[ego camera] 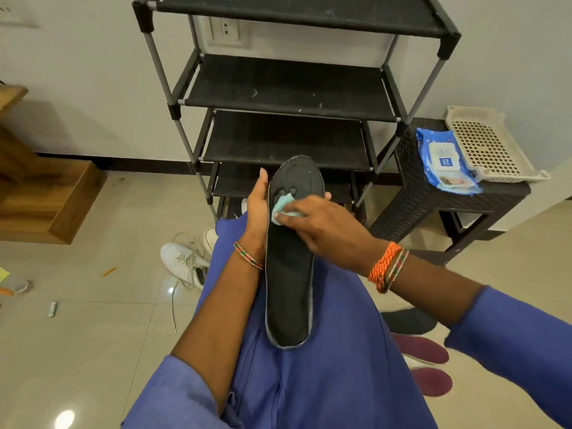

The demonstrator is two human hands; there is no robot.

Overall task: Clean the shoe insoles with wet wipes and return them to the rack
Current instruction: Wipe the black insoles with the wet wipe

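You are in the wiping step, with one black insole [289, 267] lying lengthwise along your lap, heel end toward you and toe end pointing at the rack [294, 85]. Your left hand [257, 212] steadies it from the left edge, palm against the side and fingers straight up along the rim, so it supports rather than clamps. Your right hand [322, 224] comes across from the right and presses a small pale wet wipe [286, 207] onto the forefoot area with its fingertips; the fingers curl over the wipe and pin it to the surface.

The wipe sits near the toe, so the long stretch toward the heel probably needs strokes yet. The next move calls for drawing the wipe down the length while your left hand keeps the insole from sliding.

On the floor to your right lie a dark insole [408, 322] and two maroon insoles [422, 349], likely waiting their turn. White sneakers [182, 261] sit on the floor to your left.

Further off, the pack of wipes [445, 161] rests on the dark wicker stool [427, 196] beside a white basket [489, 147]. The rack's shelves stand bare, ready to receive the cleaned insole.
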